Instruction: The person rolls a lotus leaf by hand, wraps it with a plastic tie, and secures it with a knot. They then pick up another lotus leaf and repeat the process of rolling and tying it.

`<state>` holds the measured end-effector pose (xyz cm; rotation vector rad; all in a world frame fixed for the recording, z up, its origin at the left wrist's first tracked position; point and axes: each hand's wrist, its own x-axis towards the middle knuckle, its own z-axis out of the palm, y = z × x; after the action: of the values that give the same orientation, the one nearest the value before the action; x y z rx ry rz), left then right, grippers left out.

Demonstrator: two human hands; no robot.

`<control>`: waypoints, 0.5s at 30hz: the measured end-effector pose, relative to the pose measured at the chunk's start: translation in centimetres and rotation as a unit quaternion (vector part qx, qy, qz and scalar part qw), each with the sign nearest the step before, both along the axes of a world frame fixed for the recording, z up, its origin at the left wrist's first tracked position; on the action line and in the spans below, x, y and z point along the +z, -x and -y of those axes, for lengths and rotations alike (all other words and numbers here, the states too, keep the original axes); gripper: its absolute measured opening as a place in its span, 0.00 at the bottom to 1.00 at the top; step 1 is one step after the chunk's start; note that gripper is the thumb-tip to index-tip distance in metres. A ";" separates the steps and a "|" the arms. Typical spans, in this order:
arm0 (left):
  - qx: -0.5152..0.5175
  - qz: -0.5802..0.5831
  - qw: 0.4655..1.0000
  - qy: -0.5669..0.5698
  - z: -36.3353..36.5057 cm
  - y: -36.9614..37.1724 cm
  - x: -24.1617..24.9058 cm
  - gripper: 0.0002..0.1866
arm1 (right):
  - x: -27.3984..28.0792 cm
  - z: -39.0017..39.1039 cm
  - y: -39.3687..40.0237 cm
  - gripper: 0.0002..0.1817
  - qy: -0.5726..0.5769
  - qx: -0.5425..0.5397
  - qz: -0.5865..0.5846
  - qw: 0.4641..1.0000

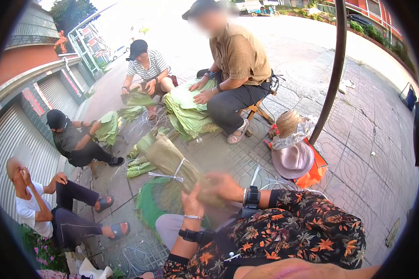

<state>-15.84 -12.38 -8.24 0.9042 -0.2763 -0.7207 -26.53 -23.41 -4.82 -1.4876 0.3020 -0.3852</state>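
A long bundle of large flat greenish-brown leaves (165, 158) slants across my lap, with a white tie (178, 176) knotted round its middle. My left hand (191, 202) is closed on the near end of the bundle from the left side. On the opposite side of that end, my right hand (222, 186) lies against the leaves with its fingers curled and somewhat blurred by motion. Beneath the bundle, a green round mat-like thing (149, 202) shows beside my knee.
Across from me, a person in a brown shirt (244, 56) handles a tall leaf stack (181, 114). A person in stripes (149, 65) and one in black (72, 139) handle leaves. Another person sits left (37, 204). Hats (293, 158) and a pole (333, 74) stand right.
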 end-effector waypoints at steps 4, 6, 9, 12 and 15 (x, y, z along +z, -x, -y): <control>0.044 0.009 0.999 -0.015 1.2 -0.4 -0.1 0.23 | 0.0 0.3 -0.1 0.35 0.022 0.013 -0.031 0.999; 0.066 0.008 0.998 -0.023 1.9 -0.6 -0.4 0.23 | -1.1 0.6 -0.4 0.37 0.060 0.007 -0.031 0.998; 0.076 0.003 0.997 -0.023 3.5 -1.0 -1.8 0.23 | -3.0 1.4 -0.7 0.39 0.090 -0.010 -0.015 0.996; 0.044 -0.038 0.998 -0.014 4.5 -1.0 -3.0 0.22 | -3.2 2.4 -0.4 0.38 0.065 -0.011 -0.020 0.998; -0.114 -0.217 0.968 0.049 4.3 -1.5 -4.0 0.22 | -3.0 3.1 0.2 0.36 0.020 -0.018 -0.024 0.999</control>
<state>-14.35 -16.68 -12.24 0.6041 -0.0236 -1.0876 -26.72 -26.52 -7.81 -1.5334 0.3612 -0.3857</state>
